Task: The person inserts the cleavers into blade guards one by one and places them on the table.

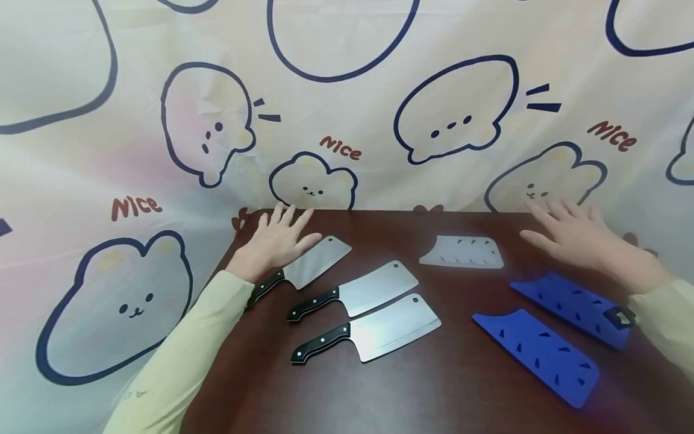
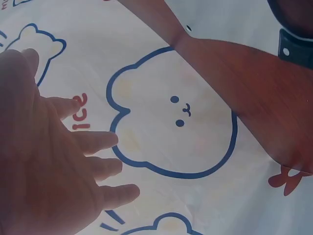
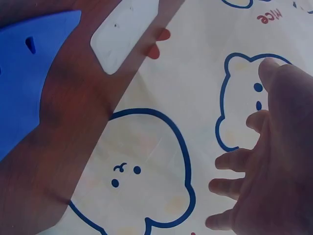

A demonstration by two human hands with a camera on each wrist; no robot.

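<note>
- Three knives (image 1: pixel 379 289) lie toward the table's (image 1: pixel 412 398) left edge; grabbing the wrong end could cut someone.
- Left hand (image 1: pixel 278 240) and right hand (image 1: pixel 580 236): each grip apart, holding nothing.
- White cover (image 1: pixel 462 252) near far edge; blue covers (image 1: pixel 539 352) toward right edge.
- Left hand hides some of the far knife (image 1: pixel 317 265); can't tell if they touch.

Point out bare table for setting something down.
Bare table spreads along the near side, below the nearest cleaver and left of the nearer blue cover, running up between them to the white cover. Another patch lies between the farthest cleaver and the white cover. Crowded: left, with three cleavers close together; right, with both blue covers.
</note>
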